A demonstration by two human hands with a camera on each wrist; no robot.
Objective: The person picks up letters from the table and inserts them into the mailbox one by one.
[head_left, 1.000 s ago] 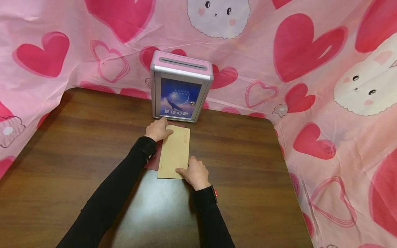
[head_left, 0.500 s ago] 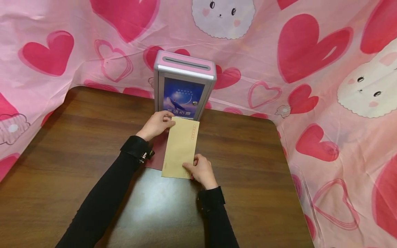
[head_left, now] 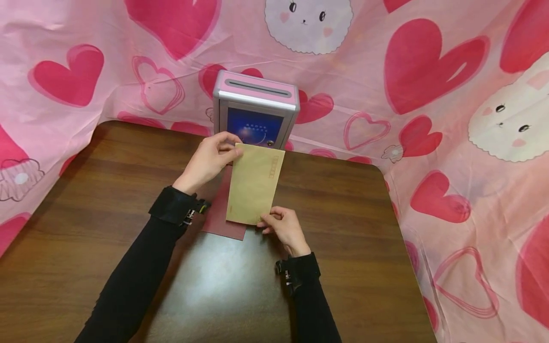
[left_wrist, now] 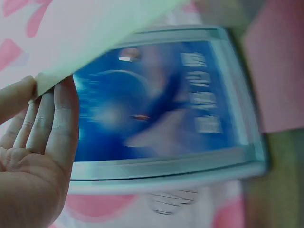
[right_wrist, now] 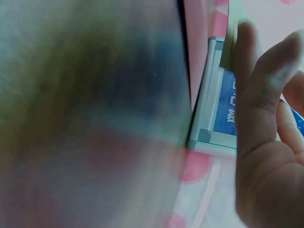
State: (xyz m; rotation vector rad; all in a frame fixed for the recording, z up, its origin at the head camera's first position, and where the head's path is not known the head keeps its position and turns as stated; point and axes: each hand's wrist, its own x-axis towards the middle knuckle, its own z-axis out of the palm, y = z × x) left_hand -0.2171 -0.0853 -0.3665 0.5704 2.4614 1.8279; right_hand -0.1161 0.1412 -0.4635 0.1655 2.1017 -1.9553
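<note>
A tan paper envelope (head_left: 255,183) is held up off the table, in front of the metal box (head_left: 261,95). My left hand (head_left: 211,159) pinches its upper left corner between thumb and fingers; the left wrist view shows this hand (left_wrist: 40,137) with the envelope edge (left_wrist: 95,54) in its grip. At the lower right corner my right hand (head_left: 285,228) pinches the envelope too. A dark red envelope-like sheet (head_left: 225,227) lies flat on the table beneath, partly covered by the tan envelope. The right wrist view is partly blurred, with the right hand (right_wrist: 266,128) at its right side.
The box stands upright at the back of the wooden table (head_left: 343,247), with a slot (head_left: 258,88) in its pink top and a keyhole lock (head_left: 270,143) on its blue front. A pink heart-patterned cloth (head_left: 343,81) hangs behind and beside the table.
Both hands have lifted the tan envelope from the red sheet, up and slightly right. It now hides the lower part of the box front, and more of the red sheet's lower end shows.
</note>
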